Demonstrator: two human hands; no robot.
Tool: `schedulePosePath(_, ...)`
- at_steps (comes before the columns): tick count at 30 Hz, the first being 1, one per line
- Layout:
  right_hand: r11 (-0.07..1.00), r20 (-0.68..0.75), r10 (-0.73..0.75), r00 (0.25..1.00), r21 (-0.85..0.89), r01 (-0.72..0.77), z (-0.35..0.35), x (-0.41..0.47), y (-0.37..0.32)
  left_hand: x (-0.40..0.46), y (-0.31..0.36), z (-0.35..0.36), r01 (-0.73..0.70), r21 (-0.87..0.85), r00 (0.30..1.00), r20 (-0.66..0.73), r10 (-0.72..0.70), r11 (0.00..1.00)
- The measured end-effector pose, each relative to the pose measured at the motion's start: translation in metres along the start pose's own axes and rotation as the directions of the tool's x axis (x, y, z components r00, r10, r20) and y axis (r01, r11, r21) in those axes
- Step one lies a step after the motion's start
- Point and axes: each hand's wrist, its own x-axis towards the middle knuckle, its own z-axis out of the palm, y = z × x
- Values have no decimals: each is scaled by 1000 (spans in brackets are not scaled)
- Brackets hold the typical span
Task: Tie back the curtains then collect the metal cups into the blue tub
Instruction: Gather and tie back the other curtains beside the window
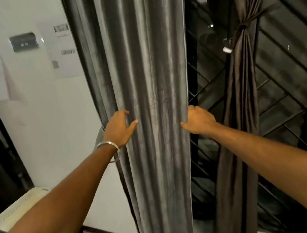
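A grey satin curtain [142, 77] hangs straight down in front of me, loose and untied. My left hand [119, 129] presses on its left folds, fingers curled into the fabric; a metal bangle sits on that wrist. My right hand [200, 119] grips the curtain's right hem, fingers wrapped behind the edge. A second, brown curtain [243, 73] hangs to the right, gathered and bound at mid height by a tie [243, 27]. No metal cups or blue tub are in view.
Behind the curtains is a dark window with a black metal grille [294, 76]. A white wall [48, 123] with papers and a small panel [23, 42] stands on the left. A pale basket [19, 208] sits low at the left, on a light floor.
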Motion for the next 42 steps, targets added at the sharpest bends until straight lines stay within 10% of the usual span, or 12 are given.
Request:
schedulePosePath(25, 999, 10, 49, 999, 14, -49, 49, 28, 4, 0, -38, 38, 33, 139, 999, 26, -36, 990)
schedulePosePath(42, 977, -189, 211, 959, 54, -204, 80, 60, -26, 82, -94, 77, -246, -48, 969, 20, 248, 968)
